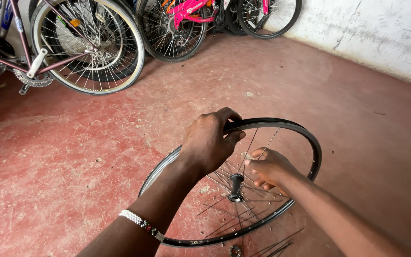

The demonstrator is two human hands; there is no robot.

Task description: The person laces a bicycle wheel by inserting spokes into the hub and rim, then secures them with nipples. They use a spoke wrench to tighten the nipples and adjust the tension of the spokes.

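The red floor (72, 157) carries the whole job, bounded by a pale wall (381, 33) at upper right. Parked bicycles stand along the far edge: one with a maroon frame (48, 52) at upper left and a pink one (191, 9) beside it.

The wheel rim (310, 143) is the workpiece. It stands tilted in front of you, its lower edge on or close to the floor, its upper edge raised toward your left hand. The rim is bare, with no tyre fitted. The black hub (236, 183) sits near the centre, and only part of the spoke set is in place, so the lacing looks roughly half done.

Your left hand (208, 143) is closed over the top of the rim, thumb and fingers wrapped around it, steadying it. Your right hand (269, 169) reaches inside the rim with fingers curled and drawn together around a spoke (267, 145) that runs up to the rim. Whether the fingertips actually pinch it cannot be told.

Loose spokes (277, 245) lie on the floor just beside the lower edge of the rim.

The step in hand appears to be seating one spoke. The next move calls for a steady rim and an exact line-up of the spoke end with its hole.
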